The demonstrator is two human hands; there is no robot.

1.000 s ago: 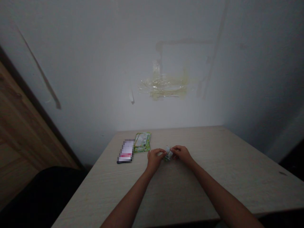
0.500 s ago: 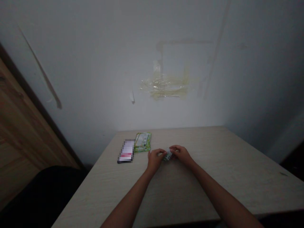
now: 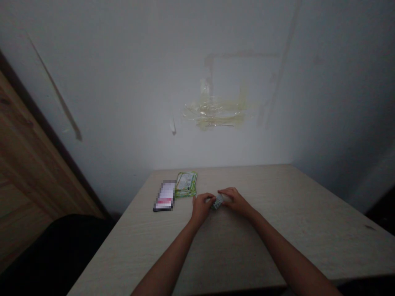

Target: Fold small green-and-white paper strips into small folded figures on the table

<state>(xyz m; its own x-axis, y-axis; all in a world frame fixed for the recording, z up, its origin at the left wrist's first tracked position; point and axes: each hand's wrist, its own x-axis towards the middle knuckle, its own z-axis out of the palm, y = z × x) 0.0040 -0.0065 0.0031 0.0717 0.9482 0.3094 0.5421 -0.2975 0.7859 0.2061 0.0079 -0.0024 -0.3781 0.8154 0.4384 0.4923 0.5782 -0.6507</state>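
A small folded green-and-white wrapper [image 3: 217, 201] lies between my two hands, close to the tabletop. The thumb and index finger of my left hand [image 3: 202, 206] are pinched on its left side. My right hand [image 3: 236, 201] is at its right side, index finger along the far edge and thumb against the near right edge, with a gap between them. Fingers partly cover the wrapper, and its print is too small to read. Beyond my left hand lies a stack of flat green-and-white packets [image 3: 186, 181].
Left of the stack, a phone [image 3: 165, 196] with a lit, pixelated screen lies on the pale wooden table [image 3: 262, 255]. A grey wall [image 3: 123, 82] with clear tape [image 3: 216, 113] rises behind the table. A dark rounded shape [image 3: 58, 246] stands at the lower left, beside wooden boards [image 3: 27, 156].
The wrapper looks crumpled and upright one second ago, and flatter and more compact now. My right index finger and thumb have spread apart from a pinch. My left hand barely moved.
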